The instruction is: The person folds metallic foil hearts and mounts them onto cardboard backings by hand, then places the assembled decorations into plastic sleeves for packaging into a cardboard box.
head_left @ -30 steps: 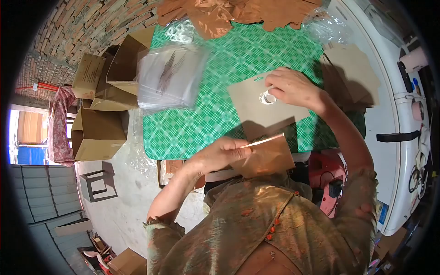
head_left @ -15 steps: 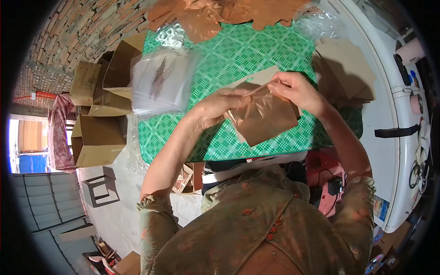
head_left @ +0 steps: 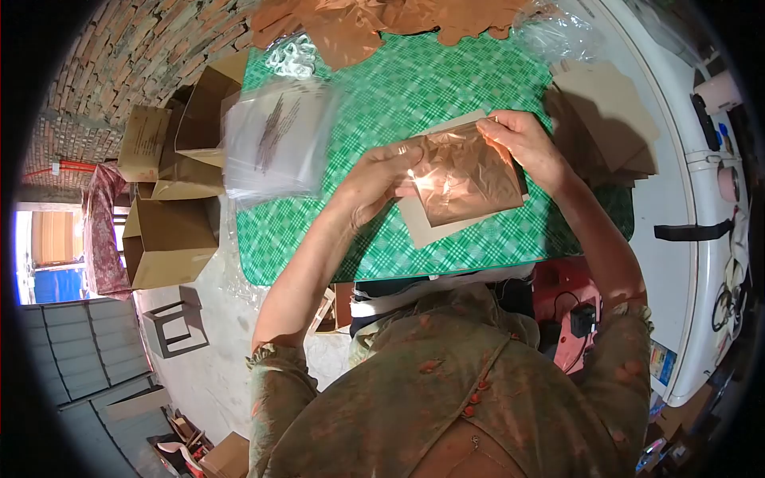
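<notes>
A shiny copper-coloured folded sheet point(head_left: 466, 179) is stretched between my hands above the green checked tablecloth point(head_left: 390, 95). My left hand point(head_left: 382, 182) grips its left edge, thumb on top. Its upper right corner is pinched between the thumb and fingers of my right hand point(head_left: 522, 145). Beneath the sheet lies a beige card point(head_left: 422, 229), its top and lower left edges showing. The sheet's surface is creased and catches bright light near my left thumb.
Clear plastic bags point(head_left: 279, 143) and white cord point(head_left: 293, 57) lie at the left. Copper material point(head_left: 351, 32) covers the far edge. Beige cards point(head_left: 606, 111) are stacked at the right, below crumpled plastic point(head_left: 558, 36). Open cardboard boxes point(head_left: 179, 239) stand left of the table.
The copper sheet has turned and now lies flatter, with its broad face showing. My right hand has moved slightly up and right, and more of the card's lower left shows.
</notes>
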Motion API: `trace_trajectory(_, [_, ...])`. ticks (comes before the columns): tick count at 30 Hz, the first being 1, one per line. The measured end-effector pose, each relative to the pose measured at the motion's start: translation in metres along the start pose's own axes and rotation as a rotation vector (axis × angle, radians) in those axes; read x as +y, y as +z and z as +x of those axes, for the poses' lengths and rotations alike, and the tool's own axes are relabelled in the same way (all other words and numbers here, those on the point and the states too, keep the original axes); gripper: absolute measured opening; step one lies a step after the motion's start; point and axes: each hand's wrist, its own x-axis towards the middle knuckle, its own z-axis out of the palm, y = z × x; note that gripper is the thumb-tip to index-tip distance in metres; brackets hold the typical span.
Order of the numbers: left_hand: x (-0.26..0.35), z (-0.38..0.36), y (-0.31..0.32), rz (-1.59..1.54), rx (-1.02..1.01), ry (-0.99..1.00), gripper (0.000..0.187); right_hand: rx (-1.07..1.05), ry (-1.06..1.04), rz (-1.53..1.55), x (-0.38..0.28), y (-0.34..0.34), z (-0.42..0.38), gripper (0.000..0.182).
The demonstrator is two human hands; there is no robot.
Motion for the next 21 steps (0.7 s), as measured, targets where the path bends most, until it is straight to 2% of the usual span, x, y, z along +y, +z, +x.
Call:
trace_trajectory(3, [0.004, -0.004, 0.011, -0.013, 0.039, 0.011, 0.026, -0.011, 0.028, -0.094, 0.001, -0.003, 0.003, 0.033])
trace_trajectory(9, [0.001, 0.000, 0.017, -0.021, 0.121, 0.003, 0.024, -0.141, 0.242, -0.202, 0.001, -0.015, 0.020, 0.040])
trace_trajectory(12, [-0.005, 0.005, 0.012, -0.017, 0.114, 0.013, 0.027, -0.040, -0.009, -0.713, 0.007, -0.015, 0.031, 0.042])
trace_trajectory(15, [-0.010, 0.009, 0.008, 0.002, 0.111, 0.007, 0.031, -0.066, 0.018, -0.830, 0.003, -0.014, 0.035, 0.043])
trace_trajectory(18, [-0.007, 0.007, 0.010, 0.103, 0.119, -0.006, 0.035, -0.110, -0.092, -0.894, 0.009, -0.017, 0.040, 0.043])
trace_trajectory(21, [-0.001, -0.002, 0.011, 0.180, 0.082, 0.033, 0.038, -0.102, -0.026, -0.907, 0.011, -0.015, 0.043, 0.042])
